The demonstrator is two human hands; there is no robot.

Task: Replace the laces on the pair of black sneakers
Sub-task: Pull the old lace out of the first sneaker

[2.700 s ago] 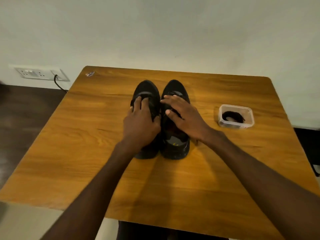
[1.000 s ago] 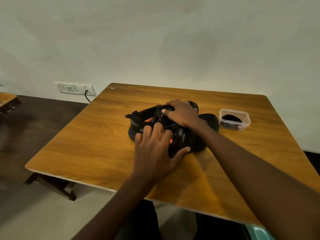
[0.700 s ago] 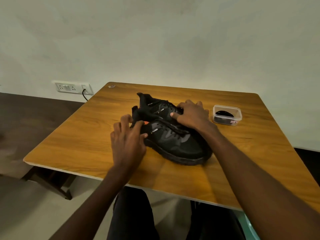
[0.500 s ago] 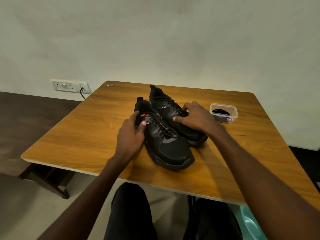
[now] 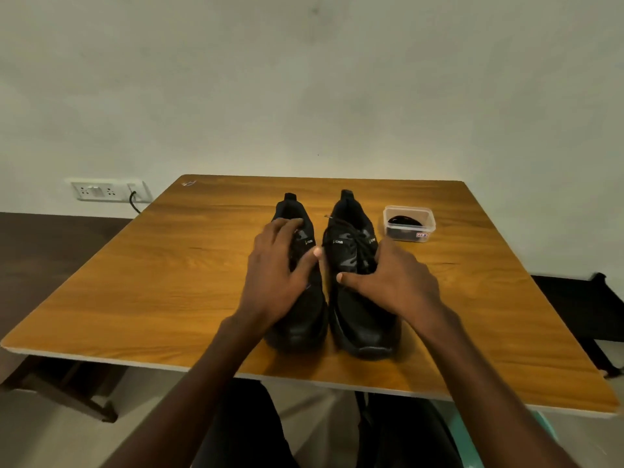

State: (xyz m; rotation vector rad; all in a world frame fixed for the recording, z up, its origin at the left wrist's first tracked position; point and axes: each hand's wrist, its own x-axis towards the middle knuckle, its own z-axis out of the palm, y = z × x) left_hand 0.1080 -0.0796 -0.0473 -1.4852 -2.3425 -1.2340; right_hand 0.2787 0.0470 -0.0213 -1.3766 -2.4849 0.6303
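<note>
Two black sneakers stand side by side on the wooden table (image 5: 169, 282), toes toward me and heels toward the wall. My left hand (image 5: 275, 275) lies over the laced middle of the left sneaker (image 5: 299, 319), fingers around its upper. My right hand (image 5: 393, 282) grips the right sneaker (image 5: 351, 238) over its laces, thumb on the inner side. Both shoes still carry black laces. A small clear plastic box (image 5: 409, 223) holding a coiled black lace sits just right of the right sneaker's heel.
A white wall rises behind the table, with a socket plate (image 5: 108, 190) and a black cable at the left. A dark stand (image 5: 594, 298) is at the right of the table. My legs and a teal seat edge show under the near table edge.
The sneakers were turned around and set down in parallel: earlier their toes pointed away, then they lay at an angle, now the toes face me. Both hands stayed on the shoes.
</note>
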